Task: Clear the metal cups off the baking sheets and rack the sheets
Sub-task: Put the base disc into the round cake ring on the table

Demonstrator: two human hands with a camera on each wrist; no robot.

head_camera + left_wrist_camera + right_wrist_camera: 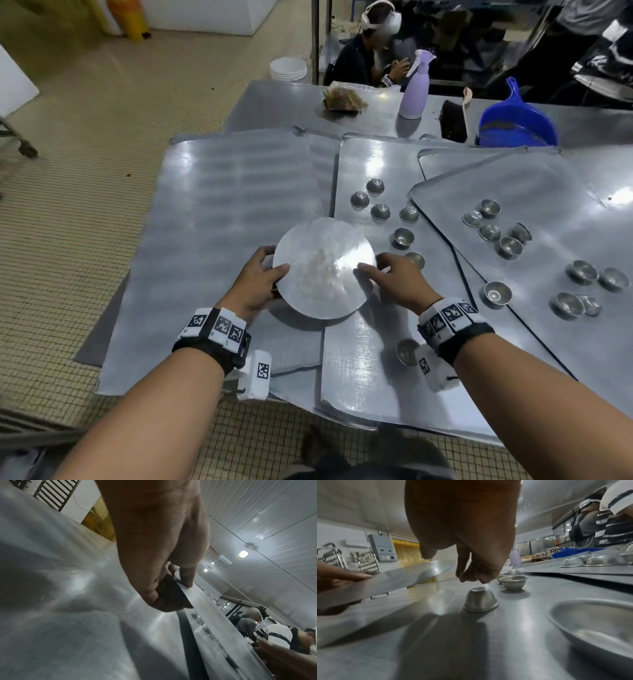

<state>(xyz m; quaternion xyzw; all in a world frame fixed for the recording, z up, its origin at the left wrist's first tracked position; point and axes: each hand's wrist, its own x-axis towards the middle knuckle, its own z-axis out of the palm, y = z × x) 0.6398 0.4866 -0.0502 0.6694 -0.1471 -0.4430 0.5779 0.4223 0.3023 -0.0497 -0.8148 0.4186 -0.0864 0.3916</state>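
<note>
A: Now, status of both hands?

B: Left hand (257, 278) pinches the near-left rim of the round disc (323, 267), thumb on top, fingers curled beneath. Right hand (394, 281) hangs with fingers loosely curled, holding nothing; its thumb reaches toward the disc's right edge.

A: Where are the cups?

B: One inverted cup (480, 599) sits directly below the right fingertips (485, 579), not yet touched. More cups (380, 211) lie beyond and right of that hand, spread over two sheets (359, 370).

A: Handling?

B: Judged light, rigid, smooth metal, likely slippery. Grip an inverted cup around its tapered wall; upright ones at the rim. The sheets look thin, wide and liable to flex; lift at opposite edges.
</note>
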